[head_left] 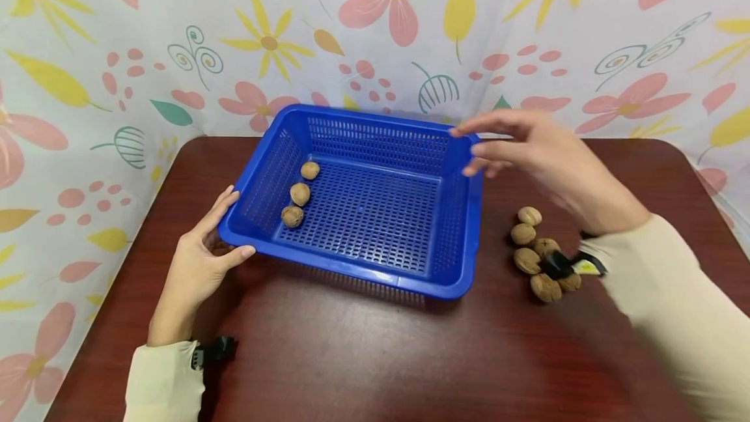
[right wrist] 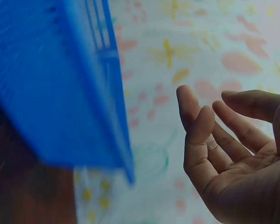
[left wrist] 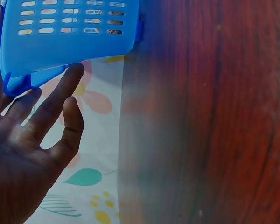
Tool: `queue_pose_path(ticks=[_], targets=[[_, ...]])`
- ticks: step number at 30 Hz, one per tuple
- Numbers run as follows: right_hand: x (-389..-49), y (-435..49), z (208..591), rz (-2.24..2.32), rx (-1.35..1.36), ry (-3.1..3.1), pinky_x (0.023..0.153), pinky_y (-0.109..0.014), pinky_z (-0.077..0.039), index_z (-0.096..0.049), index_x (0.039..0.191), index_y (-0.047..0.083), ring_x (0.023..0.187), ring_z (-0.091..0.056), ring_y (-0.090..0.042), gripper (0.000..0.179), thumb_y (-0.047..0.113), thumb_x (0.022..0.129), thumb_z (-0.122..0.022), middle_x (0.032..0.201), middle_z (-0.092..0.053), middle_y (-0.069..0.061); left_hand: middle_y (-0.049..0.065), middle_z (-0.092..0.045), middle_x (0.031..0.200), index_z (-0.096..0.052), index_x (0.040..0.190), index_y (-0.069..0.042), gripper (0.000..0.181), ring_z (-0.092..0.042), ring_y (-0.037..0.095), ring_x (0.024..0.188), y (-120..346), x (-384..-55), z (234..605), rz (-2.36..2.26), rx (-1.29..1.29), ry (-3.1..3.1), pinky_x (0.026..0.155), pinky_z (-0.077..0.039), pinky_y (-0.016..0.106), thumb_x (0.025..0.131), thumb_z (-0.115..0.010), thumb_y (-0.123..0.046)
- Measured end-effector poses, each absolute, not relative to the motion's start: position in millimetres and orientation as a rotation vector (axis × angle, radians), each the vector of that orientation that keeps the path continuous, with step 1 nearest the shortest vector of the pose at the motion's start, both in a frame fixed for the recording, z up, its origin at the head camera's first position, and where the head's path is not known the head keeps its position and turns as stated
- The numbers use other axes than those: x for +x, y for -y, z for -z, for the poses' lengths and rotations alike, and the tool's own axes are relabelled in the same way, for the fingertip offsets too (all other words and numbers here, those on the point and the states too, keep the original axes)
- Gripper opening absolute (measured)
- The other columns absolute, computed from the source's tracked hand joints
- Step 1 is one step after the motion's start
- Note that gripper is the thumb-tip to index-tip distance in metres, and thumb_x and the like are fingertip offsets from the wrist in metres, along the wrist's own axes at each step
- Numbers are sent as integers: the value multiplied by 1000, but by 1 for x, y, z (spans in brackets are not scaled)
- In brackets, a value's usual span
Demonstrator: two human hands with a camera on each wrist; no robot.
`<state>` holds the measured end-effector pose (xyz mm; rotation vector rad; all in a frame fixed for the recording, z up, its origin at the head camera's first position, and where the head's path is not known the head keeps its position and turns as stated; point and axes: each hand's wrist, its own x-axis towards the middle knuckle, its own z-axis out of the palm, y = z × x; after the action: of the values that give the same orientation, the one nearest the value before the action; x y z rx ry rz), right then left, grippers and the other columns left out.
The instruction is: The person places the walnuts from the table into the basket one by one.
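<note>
A blue plastic basket (head_left: 375,275) with slotted walls stands on the table. Three walnuts (head_left: 300,194) lie in a row along the left side of its floor. My left hand (head_left: 196,266) holds the basket's near left corner, thumb on the near rim and fingers along the left side. In the left wrist view the fingertips (left wrist: 74,70) reach to the blue wall. My right hand (head_left: 545,155) hovers at the far right corner, fingers loosely bent with nothing between them; the right wrist view shows a gap between it and the basket (right wrist: 60,93).
Several walnuts (head_left: 527,259) lie in a cluster on the table right of the basket, partly hidden by the right wrist's camera (head_left: 559,266). The dark red wooden table (head_left: 351,350) ends against a flower-printed cloth (head_left: 363,38) at the back and left.
</note>
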<state>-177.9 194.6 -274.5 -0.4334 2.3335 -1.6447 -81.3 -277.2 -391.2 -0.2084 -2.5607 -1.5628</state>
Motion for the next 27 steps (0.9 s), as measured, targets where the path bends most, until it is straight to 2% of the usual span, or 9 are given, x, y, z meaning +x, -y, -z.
queue_pose_path(ticks=[4, 6, 14, 21, 27], targets=[[-157, -243, 294, 1669, -312, -2374, 74, -29, -60, -66, 139, 5, 90, -78, -22, 37, 15, 103, -67, 129, -73, -5, 7, -32, 172, -46, 159, -15, 83, -63, -8, 112, 278, -80, 392, 1556, -202, 2563, 80, -54, 11, 87, -80, 7], [-148, -264, 305, 1656, -260, -2400, 72, -28, -59, -64, 140, 4, 89, -78, -20, 38, 14, 104, -66, 130, -74, 0, 8, -32, 172, -46, 159, -14, 83, -63, -8, 113, 278, -79, 392, 1554, -199, 2562, 80, -54, 10, 86, -80, 7], [-111, -320, 351, 1510, -27, -2527, 62, -32, -53, -65, 140, 10, 80, -76, -13, 36, 12, 105, -64, 116, -77, 18, 7, -33, 172, -46, 159, -12, 82, -62, -8, 115, 277, -80, 392, 1562, -208, 2550, 81, -54, 10, 86, -80, 8], [-78, -347, 386, 1503, 59, -2458, 59, -31, -49, -68, 138, 19, 77, -75, -13, 37, 9, 102, -68, 99, -81, 9, 9, -32, 172, -47, 159, -12, 82, -62, -9, 115, 277, -81, 391, 1553, -209, 2559, 82, -54, 9, 86, -80, 8], [-61, -355, 409, 1697, 90, -2272, 55, -31, -47, -73, 131, 18, 75, -75, -13, 36, 1, 100, -67, 90, -81, 2, 10, -32, 172, -46, 159, -12, 82, -62, -9, 114, 276, -81, 390, 1543, -208, 2565, 81, -53, 9, 87, -80, 8]])
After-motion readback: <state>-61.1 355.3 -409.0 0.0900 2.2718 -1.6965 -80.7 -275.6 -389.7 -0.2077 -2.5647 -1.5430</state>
